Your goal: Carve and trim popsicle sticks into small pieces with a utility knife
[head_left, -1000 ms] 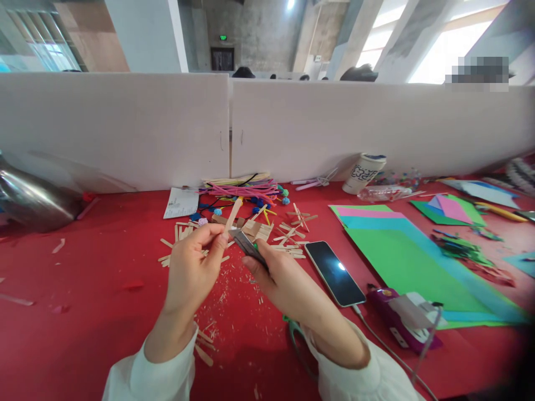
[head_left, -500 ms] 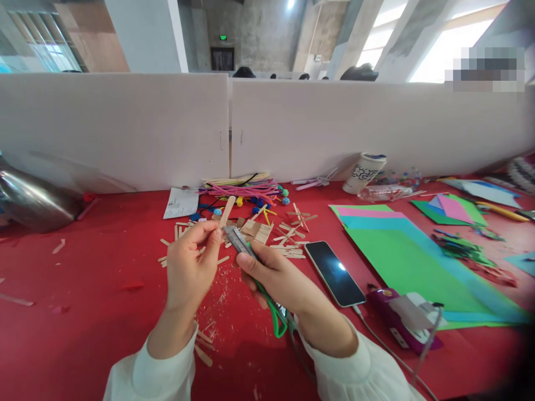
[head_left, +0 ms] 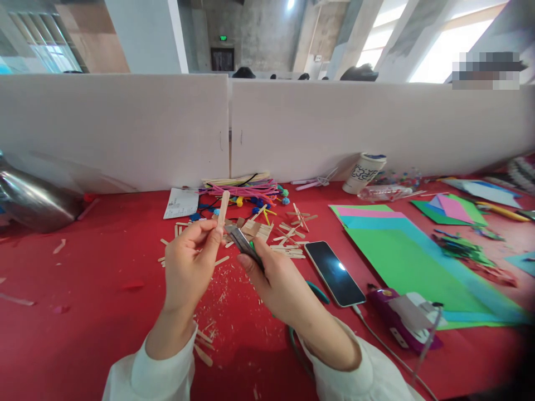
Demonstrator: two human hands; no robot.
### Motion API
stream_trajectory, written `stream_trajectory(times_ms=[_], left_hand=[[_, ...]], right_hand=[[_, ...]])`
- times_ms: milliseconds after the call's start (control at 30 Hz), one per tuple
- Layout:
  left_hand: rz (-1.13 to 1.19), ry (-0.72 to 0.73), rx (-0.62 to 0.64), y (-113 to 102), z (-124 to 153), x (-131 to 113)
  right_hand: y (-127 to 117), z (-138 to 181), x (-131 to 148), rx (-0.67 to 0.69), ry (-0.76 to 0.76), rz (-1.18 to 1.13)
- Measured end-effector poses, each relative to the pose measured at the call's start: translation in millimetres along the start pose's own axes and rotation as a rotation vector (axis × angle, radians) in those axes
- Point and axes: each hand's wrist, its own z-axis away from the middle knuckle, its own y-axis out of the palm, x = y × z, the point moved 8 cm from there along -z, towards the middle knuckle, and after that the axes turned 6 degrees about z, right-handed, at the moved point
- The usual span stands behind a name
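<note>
My left hand [head_left: 189, 267] is closed, pinching a wooden craft stick [head_left: 224, 207] upright between thumb and fingers. My right hand [head_left: 276, 273] wraps around a utility knife [head_left: 242, 243] with a grey metal front and a bit of green. The knife's tip points up and left, close to the stick's lower part; whether they touch I cannot tell. Beneath the hands, fine wood shavings [head_left: 221, 298] are scattered over the red table [head_left: 104, 301]. More craft sticks [head_left: 288, 252] lie loosely behind the hands. A teal curved handle [head_left: 318, 292] shows partly from behind my right forearm.
A phone [head_left: 335, 274] on a cable lies right of my hands, with a purple device [head_left: 401, 317] nearby. Coloured paper sheets [head_left: 393, 253] spread farther right. Pipe cleaners [head_left: 242, 186], a cup [head_left: 364, 172] and a metal kettle [head_left: 37, 195] stand or lie near the white partition [head_left: 125, 128].
The craft stick has turned more upright and shifted slightly left. My right hand has rolled over the knife, and the green loop below it is now hidden. The knife tip has moved slightly right.
</note>
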Motion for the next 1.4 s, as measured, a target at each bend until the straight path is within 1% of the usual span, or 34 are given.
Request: stream_trajectory(times_ms=[200,367,567,667,833,900,1000,1100,1200,1267,1333,1400], left_hand=[[-0.040,0.054,0.030,2,1,-3],[-0.055,0.058,0.020,2,2,-4],[-0.084,0.076,0.020,1,2,-8],[-0.151,0.122,0.027,1,3,-12],[-0.326,0.252,0.030,3,5,-20],[-0.364,0.260,0.042,4,5,-19],[-0.365,0.236,0.066,6,4,-16],[-0.335,0.223,0.071,5,3,-17],[-0.327,0.220,0.054,3,3,-18],[-0.327,0.224,0.038,2,4,-18],[-0.326,0.234,0.015,1,4,-18],[-0.338,0.248,-0.005,0,4,-18]], right_hand=[[-2,1,3,-0.010,-0.012,0.015],[-5,3,4,-0.040,-0.021,0.049],[-5,2,5,-0.034,-0.033,0.087],[-5,2,5,-0.032,-0.026,0.117],[0,4,3,0.006,0.003,0.208],[2,5,2,0.012,0.006,0.252],[3,4,0,-0.010,0.002,0.277],[3,2,0,-0.023,-0.007,0.180],[4,0,1,0.011,-0.037,-0.050],[11,-1,0,0.094,-0.017,-0.248],[20,-1,-4,0.193,0.043,-0.428],[27,0,-6,0.254,0.095,-0.554]])
